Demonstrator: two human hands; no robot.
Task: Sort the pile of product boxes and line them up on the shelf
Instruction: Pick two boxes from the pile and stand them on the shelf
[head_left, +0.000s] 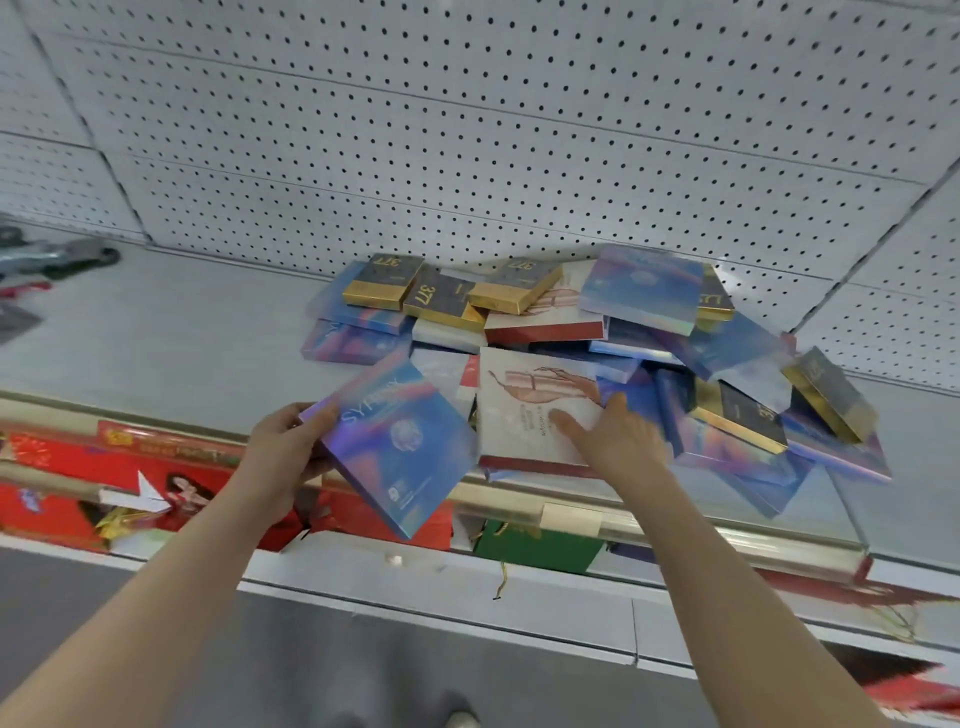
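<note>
While left hand (291, 447) fingers clamp a glossy iridescent box (397, 447), right hand (618, 441) fingers splayed on matte white box (524, 415)

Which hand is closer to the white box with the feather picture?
Right. The right hand rests flat on the white box. The left hand is off to its left, holding a blue box.

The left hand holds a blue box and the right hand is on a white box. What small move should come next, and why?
Probably the left hand should set its blue holographic box upright on the bare shelf left of the pile: that box is already lifted clear, while the right hand only rests flat on the white box.
</note>
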